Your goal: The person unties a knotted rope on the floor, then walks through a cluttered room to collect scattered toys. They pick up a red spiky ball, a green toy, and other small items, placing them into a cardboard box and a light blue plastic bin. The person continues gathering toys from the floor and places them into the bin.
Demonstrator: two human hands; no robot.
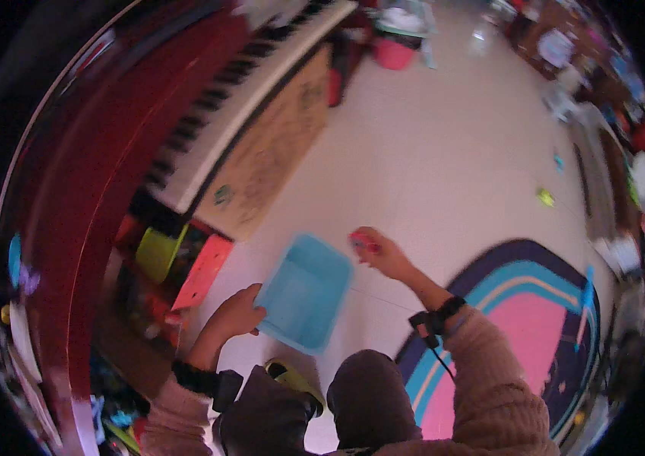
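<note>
My left hand point(238, 312) grips the near left rim of a light blue plastic bin point(305, 290), which is tilted so that its inside shows; nothing can be made out in it. Just to the right of the bin's far corner, my right hand point(382, 253) is closed around a small pink-red object point(366, 241), blurred and too small to name. Bands with dark devices sit on both my wrists, and a cable hangs from the right one.
A piano keyboard point(243, 97) and a cardboard box point(271, 154) stand at the left. A pink and blue rug point(516, 325) lies at the right, with a small yellow-green object point(545, 197) on the floor beyond. A pink bucket point(394, 54) stands at the back, clutter along the right side.
</note>
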